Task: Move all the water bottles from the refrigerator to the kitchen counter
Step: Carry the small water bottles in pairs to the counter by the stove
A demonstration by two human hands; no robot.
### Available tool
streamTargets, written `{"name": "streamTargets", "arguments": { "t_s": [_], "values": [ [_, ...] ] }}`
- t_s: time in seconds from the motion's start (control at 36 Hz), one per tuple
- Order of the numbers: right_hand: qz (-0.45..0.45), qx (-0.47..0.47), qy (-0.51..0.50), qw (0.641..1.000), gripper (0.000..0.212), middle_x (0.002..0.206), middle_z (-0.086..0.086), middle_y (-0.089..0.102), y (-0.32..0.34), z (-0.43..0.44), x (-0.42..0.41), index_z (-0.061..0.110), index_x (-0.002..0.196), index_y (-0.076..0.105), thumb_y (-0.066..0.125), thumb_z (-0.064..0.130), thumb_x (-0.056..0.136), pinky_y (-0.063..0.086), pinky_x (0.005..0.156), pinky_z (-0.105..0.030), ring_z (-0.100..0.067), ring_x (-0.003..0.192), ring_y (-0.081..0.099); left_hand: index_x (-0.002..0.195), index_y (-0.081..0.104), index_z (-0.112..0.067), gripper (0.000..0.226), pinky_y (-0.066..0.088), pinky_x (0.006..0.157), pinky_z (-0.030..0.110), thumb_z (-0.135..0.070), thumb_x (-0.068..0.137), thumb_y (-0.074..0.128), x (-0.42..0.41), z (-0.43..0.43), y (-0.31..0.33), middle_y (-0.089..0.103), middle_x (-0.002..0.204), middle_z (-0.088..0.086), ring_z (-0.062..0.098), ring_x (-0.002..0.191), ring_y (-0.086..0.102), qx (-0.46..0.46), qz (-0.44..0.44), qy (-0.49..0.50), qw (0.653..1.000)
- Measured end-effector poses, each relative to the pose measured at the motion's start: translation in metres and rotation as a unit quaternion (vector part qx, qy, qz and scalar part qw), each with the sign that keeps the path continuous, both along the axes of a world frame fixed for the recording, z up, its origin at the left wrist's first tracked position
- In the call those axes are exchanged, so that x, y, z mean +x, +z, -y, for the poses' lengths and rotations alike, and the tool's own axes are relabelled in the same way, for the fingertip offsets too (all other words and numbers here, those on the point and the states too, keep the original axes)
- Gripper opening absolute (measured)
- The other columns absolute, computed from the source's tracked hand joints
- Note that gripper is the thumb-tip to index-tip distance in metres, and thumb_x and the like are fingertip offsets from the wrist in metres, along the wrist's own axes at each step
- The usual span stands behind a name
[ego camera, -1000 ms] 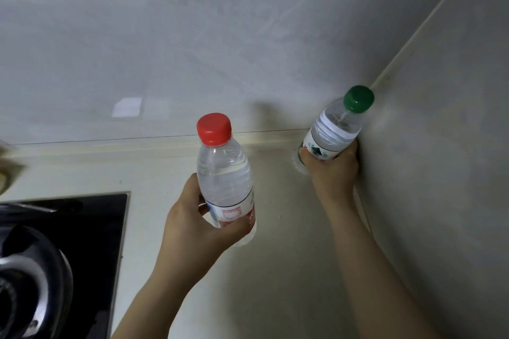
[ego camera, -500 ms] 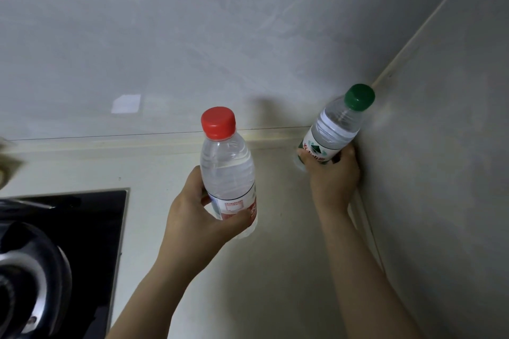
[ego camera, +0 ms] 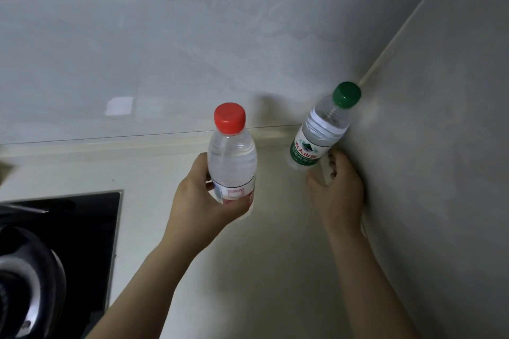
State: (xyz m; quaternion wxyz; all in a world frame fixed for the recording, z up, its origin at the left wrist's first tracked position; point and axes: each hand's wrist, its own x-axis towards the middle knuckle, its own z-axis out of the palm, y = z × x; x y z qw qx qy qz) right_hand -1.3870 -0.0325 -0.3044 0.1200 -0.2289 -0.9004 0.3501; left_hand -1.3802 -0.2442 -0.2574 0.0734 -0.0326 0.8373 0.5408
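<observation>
A clear water bottle with a red cap (ego camera: 231, 157) is held upright above the pale kitchen counter (ego camera: 275, 270); my left hand (ego camera: 198, 206) grips its lower half around the label. A second bottle with a green cap and green label (ego camera: 319, 132) stands in the counter's back right corner, leaning slightly toward the side wall. My right hand (ego camera: 338, 192) is just below and to the right of it, fingers loosely curled and off the label, holding nothing. Whether a fingertip still touches the bottle's base I cannot tell.
A black glass cooktop (ego camera: 82, 228) fills the lower left, with a dark round pot (ego camera: 24, 278) on it. Grey tiled walls close the back and the right side (ego camera: 440, 173). Bare counter lies between the cooktop and the right wall.
My right hand has let go of the green-capped bottle and drawn back toward me, leaving it standing in the corner. My left hand has carried the red-capped bottle slightly forward.
</observation>
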Motion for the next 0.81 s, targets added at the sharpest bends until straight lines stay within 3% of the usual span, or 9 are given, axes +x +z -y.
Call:
{"name": "streamTargets", "arguments": {
  "t_s": [0.19, 0.33, 0.47, 0.58, 0.72, 0.81],
  "values": [
    [0.069, 0.041, 0.050, 0.996, 0.050, 0.120, -0.010, 0.065, 0.013, -0.003, 0.035, 0.008, 0.125, 0.060, 0.073, 0.019, 0.078, 0.046, 0.091, -0.032, -0.026, 0.110, 0.060, 0.101, 0.045, -0.045, 0.060, 0.050, 0.070, 0.014, -0.024, 0.063, 0.086, -0.017, -0.015, -0.003, 0.061, 0.092, -0.026, -0.007, 0.090, 0.057, -0.020, -0.020, -0.013, 1.000],
    [0.094, 0.063, 0.104, 0.988, 0.035, 0.112, -0.005, 0.069, 0.023, -0.007, 0.055, 0.011, 0.112, 0.069, 0.074, 0.013, 0.077, 0.039, 0.084, -0.021, -0.024, 0.103, 0.064, 0.108, 0.050, -0.025, 0.055, 0.054, 0.075, 0.034, -0.022, 0.065, 0.084, -0.031, -0.029, -0.004, 0.065, 0.095, -0.008, 0.013, 0.085, 0.061, -0.033, -0.044, -0.026, 0.998],
    [0.137, 0.054, 0.146, 0.978, 0.035, 0.116, 0.001, 0.067, 0.029, -0.013, 0.067, 0.016, 0.114, 0.067, 0.072, 0.013, 0.079, 0.039, 0.086, -0.019, -0.019, 0.106, 0.063, 0.109, 0.052, -0.015, 0.055, 0.055, 0.075, 0.045, -0.019, 0.065, 0.083, -0.041, -0.041, -0.010, 0.065, 0.096, 0.001, 0.024, 0.086, 0.061, -0.032, -0.062, -0.025, 0.997],
    [0.165, 0.059, 0.172, 0.969, 0.037, 0.118, 0.001, 0.066, 0.031, -0.017, 0.073, 0.015, 0.117, 0.066, 0.071, 0.013, 0.080, 0.033, 0.084, -0.010, -0.018, 0.108, 0.062, 0.110, 0.051, -0.015, 0.056, 0.055, 0.075, 0.042, -0.021, 0.065, 0.083, -0.047, -0.050, -0.015, 0.065, 0.096, -0.001, 0.019, 0.085, 0.061, -0.035, -0.067, -0.025, 0.997],
    [0.187, 0.052, 0.185, 0.963, 0.035, 0.119, -0.001, 0.066, 0.033, -0.016, 0.084, 0.014, 0.117, 0.066, 0.070, 0.014, 0.082, 0.038, 0.087, -0.017, -0.019, 0.108, 0.062, 0.110, 0.051, -0.014, 0.055, 0.055, 0.074, 0.039, -0.021, 0.066, 0.083, -0.051, -0.057, -0.021, 0.065, 0.096, -0.002, 0.016, 0.083, 0.061, -0.032, -0.072, -0.036, 0.996],
    [0.182, 0.059, 0.172, 0.966, 0.034, 0.116, -0.001, 0.067, 0.033, -0.013, 0.091, 0.015, 0.115, 0.067, 0.071, 0.015, 0.081, 0.037, 0.088, -0.017, -0.019, 0.106, 0.063, 0.109, 0.051, -0.018, 0.053, 0.052, 0.069, 0.025, -0.022, 0.066, 0.083, -0.054, -0.061, -0.023, 0.063, 0.092, -0.011, 0.006, 0.082, 0.060, -0.027, -0.074, -0.038, 0.996]
  ]
}}
